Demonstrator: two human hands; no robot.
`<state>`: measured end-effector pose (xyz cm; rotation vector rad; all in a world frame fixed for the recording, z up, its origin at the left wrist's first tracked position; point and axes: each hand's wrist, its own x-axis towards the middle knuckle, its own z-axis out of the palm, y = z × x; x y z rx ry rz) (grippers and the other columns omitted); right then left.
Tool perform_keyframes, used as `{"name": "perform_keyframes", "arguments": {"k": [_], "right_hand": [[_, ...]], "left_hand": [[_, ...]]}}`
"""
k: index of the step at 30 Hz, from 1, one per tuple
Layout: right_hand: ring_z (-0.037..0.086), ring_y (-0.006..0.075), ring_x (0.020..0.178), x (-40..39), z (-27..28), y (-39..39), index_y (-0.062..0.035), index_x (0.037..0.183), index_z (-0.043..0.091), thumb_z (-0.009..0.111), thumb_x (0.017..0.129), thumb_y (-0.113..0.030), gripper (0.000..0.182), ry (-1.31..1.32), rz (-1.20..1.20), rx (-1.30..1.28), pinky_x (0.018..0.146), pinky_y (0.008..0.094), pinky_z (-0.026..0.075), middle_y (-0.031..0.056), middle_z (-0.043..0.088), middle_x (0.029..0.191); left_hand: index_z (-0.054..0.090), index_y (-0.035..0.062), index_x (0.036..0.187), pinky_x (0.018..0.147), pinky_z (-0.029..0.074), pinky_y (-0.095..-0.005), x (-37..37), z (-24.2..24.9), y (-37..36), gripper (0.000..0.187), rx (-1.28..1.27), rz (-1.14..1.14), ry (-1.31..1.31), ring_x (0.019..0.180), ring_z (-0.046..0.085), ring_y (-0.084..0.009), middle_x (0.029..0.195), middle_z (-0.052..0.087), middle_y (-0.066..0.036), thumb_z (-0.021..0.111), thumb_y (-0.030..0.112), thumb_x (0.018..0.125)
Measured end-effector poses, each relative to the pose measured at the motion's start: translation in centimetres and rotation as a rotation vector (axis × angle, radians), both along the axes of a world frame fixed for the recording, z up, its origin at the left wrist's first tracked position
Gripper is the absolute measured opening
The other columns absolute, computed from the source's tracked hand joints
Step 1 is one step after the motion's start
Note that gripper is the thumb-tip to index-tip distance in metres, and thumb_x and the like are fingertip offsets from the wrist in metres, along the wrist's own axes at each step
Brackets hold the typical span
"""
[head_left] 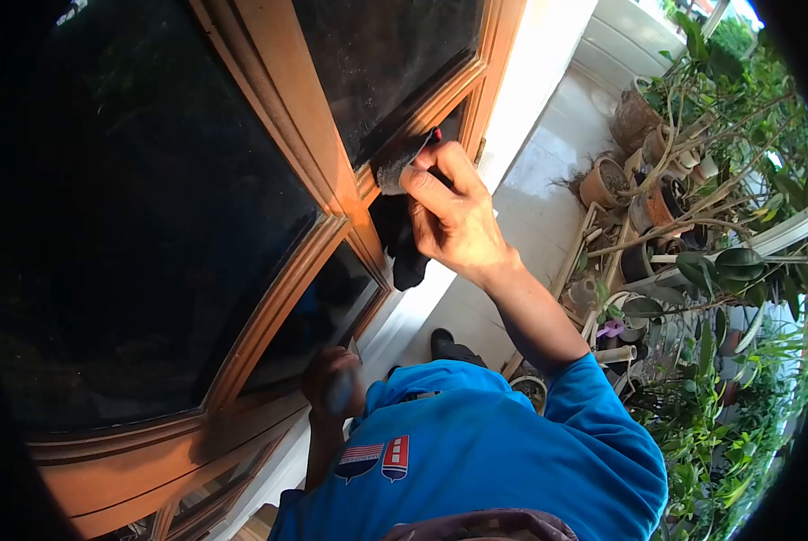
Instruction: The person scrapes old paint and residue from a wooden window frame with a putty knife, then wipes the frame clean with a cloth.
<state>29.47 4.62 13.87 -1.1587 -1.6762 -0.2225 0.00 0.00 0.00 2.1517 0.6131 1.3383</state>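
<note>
My right hand (458,212) is raised against the wooden frame (345,194) of a glazed door or window. Its fingers are pinched on a thin, flat grey piece (393,169) with a dark edge and a small red tip; its exact kind does not show. The piece lies against the crossbar between dark glass panes (390,54). Lower down, my left hand (332,383) is closed in shadow near the bottom of the frame. A greyish, rounded shape is in or at its fingers, too smeared by motion to name.
Potted plants (607,180) and trailing stems crowd the right side, beside a pale tiled floor (548,149). A white door edge (525,81) stands just past my right hand. A dark shoe (442,343) shows below on the floor.
</note>
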Motion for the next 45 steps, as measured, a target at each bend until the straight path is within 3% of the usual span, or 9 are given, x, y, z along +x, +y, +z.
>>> {"name": "perform_keyframes", "arguments": {"k": [5, 12, 17, 25, 26, 29, 34, 40, 45], "right_hand": [[0.054, 0.0328, 0.093, -1.9, 1.2, -1.1, -0.0084, 0.103, 0.067, 0.065, 0.054, 0.011, 0.052, -0.003, 0.059, -0.052, 0.075, 0.0415, 0.050, 0.0132, 0.047, 0.098], [0.055, 0.0302, 0.090, 2.3, 0.2, 0.8, -0.0064, 0.106, 0.067, 0.058, 0.070, 0.018, 0.044, 0.155, -0.176, -0.048, 0.077, 0.0329, 0.049, 0.0114, 0.050, 0.096], [0.056, 0.0288, 0.093, -0.9, 1.7, -0.8, -0.0065, 0.107, 0.067, 0.063, 0.067, 0.018, 0.047, -0.011, 0.064, -0.130, 0.076, 0.0339, 0.048, 0.0120, 0.049, 0.099], [0.057, 0.0268, 0.092, -0.1, 3.5, -0.9, -0.0149, 0.110, 0.070, 0.068, 0.060, 0.007, 0.054, -0.164, -0.085, -0.130, 0.064, 0.0336, 0.053, 0.0094, 0.045, 0.096], [0.059, 0.0314, 0.088, -0.7, 3.8, -1.0, -0.0059, 0.113, 0.068, 0.063, 0.059, 0.016, 0.058, -0.130, -0.062, -0.111, 0.070, 0.0386, 0.051, 0.0123, 0.052, 0.094], [0.060, 0.0320, 0.086, -1.6, 3.8, -1.1, -0.0054, 0.114, 0.068, 0.063, 0.059, 0.015, 0.060, 0.008, 0.067, -0.131, 0.069, 0.0383, 0.051, 0.0126, 0.052, 0.091], [0.059, 0.0309, 0.087, -0.9, 3.7, -1.5, -0.0159, 0.114, 0.070, 0.065, 0.062, 0.010, 0.058, -0.072, -0.083, -0.150, 0.067, 0.0389, 0.053, 0.0119, 0.049, 0.090], [0.062, 0.0328, 0.087, 6.6, 2.0, 2.6, -0.0187, 0.119, 0.068, 0.062, 0.067, 0.008, 0.059, -0.016, -0.409, -0.064, 0.071, 0.0415, 0.055, 0.0115, 0.055, 0.097], [0.063, 0.0355, 0.091, 8.5, 1.7, 4.4, -0.0142, 0.119, 0.066, 0.059, 0.071, 0.009, 0.054, 0.048, -0.391, -0.006, 0.075, 0.0439, 0.055, 0.0138, 0.057, 0.097]], "left_hand": [[0.066, 0.0056, 0.105, 0.067, 0.057, -0.0372, 0.9, -0.5, 0.2, 0.034, -0.005, -0.011, -0.025, 0.075, 0.069, -0.0306, 0.090, 0.069, -0.016, 0.066, 0.016, 0.073], [0.065, 0.0056, 0.106, 0.068, 0.057, -0.0376, 0.8, 0.0, 0.3, 0.036, 0.005, -0.024, -0.021, 0.077, 0.070, -0.0309, 0.090, 0.068, -0.016, 0.067, 0.014, 0.071], [0.065, 0.0061, 0.107, 0.069, 0.058, -0.0380, 0.8, 0.2, 0.2, 0.038, -0.011, -0.029, -0.017, 0.079, 0.070, -0.0315, 0.090, 0.069, -0.016, 0.068, 0.013, 0.070], [0.064, 0.0067, 0.108, 0.069, 0.058, -0.0376, 0.8, 0.1, 0.4, 0.038, -0.030, -0.045, -0.008, 0.078, 0.070, -0.0300, 0.091, 0.068, -0.017, 0.067, 0.012, 0.070], [0.064, 0.0067, 0.108, 0.069, 0.058, -0.0376, 1.0, 0.2, 0.5, 0.038, -0.036, -0.048, -0.016, 0.078, 0.070, -0.0297, 0.091, 0.068, -0.017, 0.067, 0.012, 0.070], [0.064, 0.0064, 0.108, 0.069, 0.057, -0.0373, 1.4, 0.7, 0.3, 0.037, -0.063, -0.045, -0.031, 0.077, 0.069, -0.0293, 0.090, 0.068, -0.017, 0.066, 0.012, 0.071], [0.064, 0.0063, 0.107, 0.069, 0.057, -0.0360, 2.2, 0.1, 0.6, 0.035, -0.059, -0.071, -0.038, 0.078, 0.069, -0.0286, 0.089, 0.068, -0.016, 0.066, 0.012, 0.073], [0.062, 0.0067, 0.108, 0.071, 0.057, -0.0358, 2.0, 0.1, 0.9, 0.035, -0.043, -0.041, -0.046, 0.078, 0.069, -0.0281, 0.089, 0.068, -0.014, 0.065, 0.014, 0.074], [0.062, 0.0072, 0.107, 0.070, 0.056, -0.0353, 1.9, -0.5, 0.3, 0.033, -0.057, -0.033, -0.030, 0.077, 0.068, -0.0277, 0.089, 0.068, -0.012, 0.065, 0.017, 0.076]]}}
